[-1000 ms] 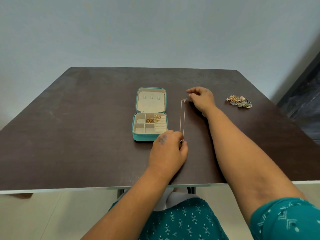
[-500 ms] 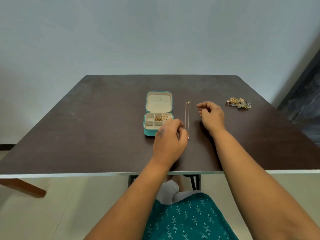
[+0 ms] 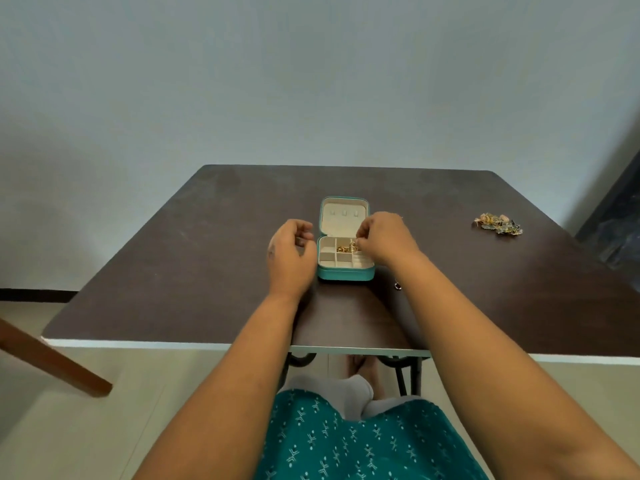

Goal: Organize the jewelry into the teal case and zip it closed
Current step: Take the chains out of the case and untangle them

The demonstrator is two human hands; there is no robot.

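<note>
head | jewelry pile (image 3: 498, 224) far right | right hand (image 3: 386, 241) overlaps teal case (image 3: 346, 247)

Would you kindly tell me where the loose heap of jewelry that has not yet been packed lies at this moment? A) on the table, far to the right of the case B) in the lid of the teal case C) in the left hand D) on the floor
A: the loose heap of jewelry lies on the dark table, well right of the open teal case.
</note>
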